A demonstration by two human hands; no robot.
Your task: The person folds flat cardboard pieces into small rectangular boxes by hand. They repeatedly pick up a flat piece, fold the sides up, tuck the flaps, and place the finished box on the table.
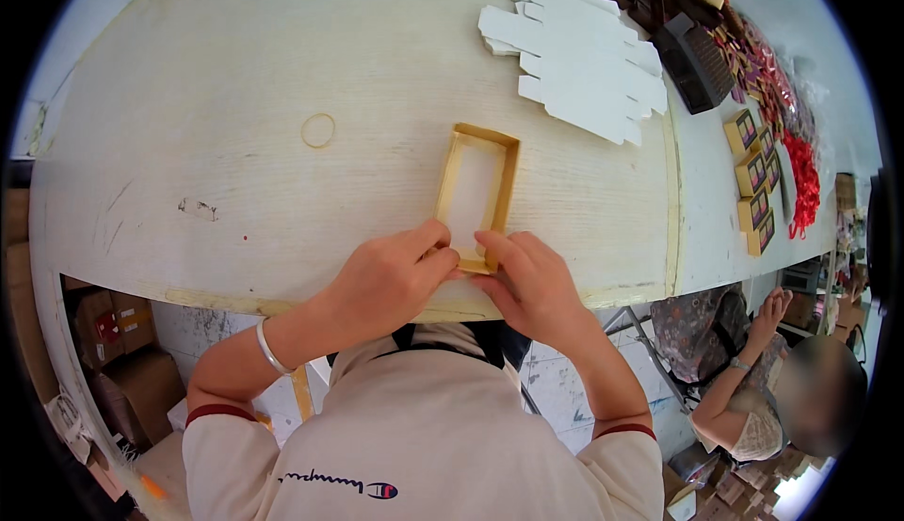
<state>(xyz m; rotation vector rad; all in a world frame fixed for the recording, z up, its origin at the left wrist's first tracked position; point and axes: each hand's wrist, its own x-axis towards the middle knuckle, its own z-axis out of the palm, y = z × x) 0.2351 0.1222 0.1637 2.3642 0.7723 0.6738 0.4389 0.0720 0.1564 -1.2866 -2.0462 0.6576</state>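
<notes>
— At the near edge of the table [235,69], both hands meet on a shallow gold tray [477,196], an open rectangular box part lying flat on the pale wood. What have they got hold of?

— The tray's near short wall. The left hand [388,281] pinches it at the corner with thumb and forefinger; the right hand [534,286] presses fingertips on the same wall just beside it. Both hands are closed on the tray, neither slack.

— How would it handle, by the look of it?

— Light, I would judge: thin card with low walls, stiff enough to keep its shape but easy to dent or crease at a corner. The finish looks smooth, perhaps a little slick. The long walls, taken between finger and thumb, seem the safest hold; squeezing across the open middle could buckle it.

— And around the tray?

— Left of it and a little farther off lies a rubber band [318,130]. Beyond it to the right sits a fan of white card blanks [584,60], then dark boxes [692,64] and, farther right, a row of small gold boxes [753,177] beside red ribbon [803,177]. Below and right of the tray, past the table edge, another person [753,389] sits, one hand raised.
</notes>
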